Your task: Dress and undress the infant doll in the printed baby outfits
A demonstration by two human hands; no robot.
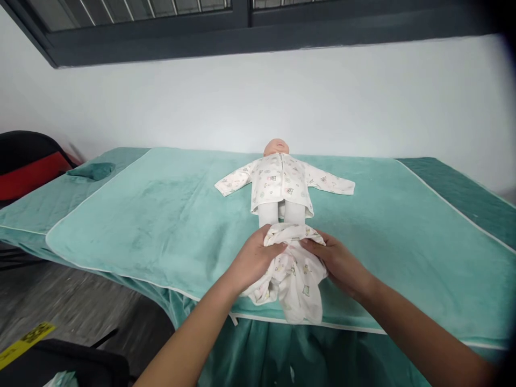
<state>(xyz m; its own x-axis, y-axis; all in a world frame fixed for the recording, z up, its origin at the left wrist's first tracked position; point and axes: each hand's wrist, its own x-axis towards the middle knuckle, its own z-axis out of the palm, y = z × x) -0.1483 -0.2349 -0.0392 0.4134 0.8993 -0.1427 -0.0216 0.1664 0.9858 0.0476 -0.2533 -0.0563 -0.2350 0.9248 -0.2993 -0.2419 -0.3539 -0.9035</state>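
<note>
A baby doll (276, 146) lies on its back, head toward the wall, in a white printed long-sleeved jacket (278, 180). Its pale legs (294, 212) point toward me. At their lower end, my left hand (262, 252) and my right hand (326, 255) grip the gathered waist of white printed baby pants (300, 290). Both thumbs press on top of the cloth; the other fingers are mostly hidden behind it. The pant legs hang loosely toward me over the bed's front edge. The doll's feet are covered by the bunched cloth.
The doll rests on a light green padded mat (161, 215) over a bed with a darker green cover (463, 193). A white wall (193, 107) and dark window frame (242, 32) stand behind. At left are a black-and-red chair (32, 172) and a black seat (72, 365) with a yellow tag.
</note>
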